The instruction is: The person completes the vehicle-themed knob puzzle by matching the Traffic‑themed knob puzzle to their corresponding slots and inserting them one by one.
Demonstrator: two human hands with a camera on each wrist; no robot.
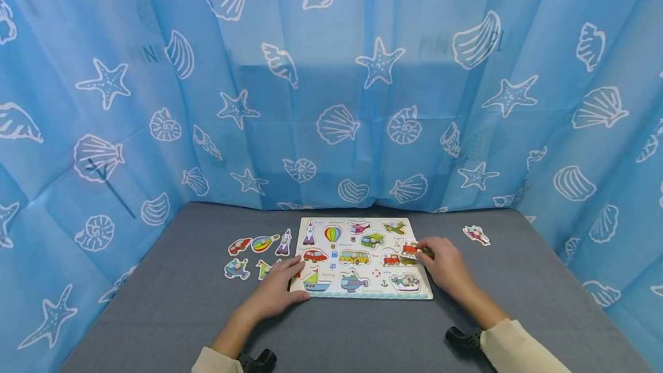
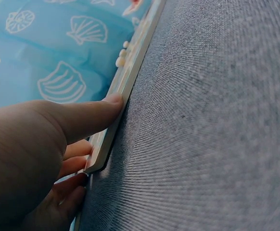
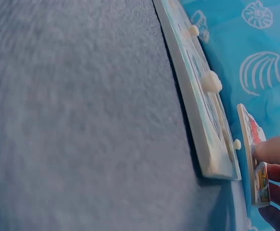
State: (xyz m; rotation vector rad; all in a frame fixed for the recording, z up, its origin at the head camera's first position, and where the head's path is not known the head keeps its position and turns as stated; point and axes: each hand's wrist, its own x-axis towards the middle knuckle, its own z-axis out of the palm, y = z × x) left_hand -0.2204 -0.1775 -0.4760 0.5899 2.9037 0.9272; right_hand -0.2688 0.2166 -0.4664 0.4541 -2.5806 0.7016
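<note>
Left hand (image 1: 274, 289) at lower-left corner of puzzle board (image 1: 336, 293), palm down; thumb straight against near edge, fingers apart from thumb and touching left edge. Right hand (image 1: 446, 263) comes in from lower right, wrist bent inward; thumb and fingers clamped on train piece (image 1: 410, 248). Piece is over the board's right edge, just above the printed train; right wrist view shows it tilted, with a gap to the board.

Edges: board lies flat on grey tabletop (image 1: 362, 332), its near edge well short of the lower frame border. Open room right of the board up to helicopter piece (image 1: 476, 235). Left side tighter: rocket piece (image 1: 284, 243) and sailboat piece (image 1: 263, 268) sit just beside the board.

Hidden: left fingers partly cover sailboat piece; right fingers cover the train piece's right end. Right wrist view cuts off most of the hand. Board's small lettering largely unreadable.
</note>
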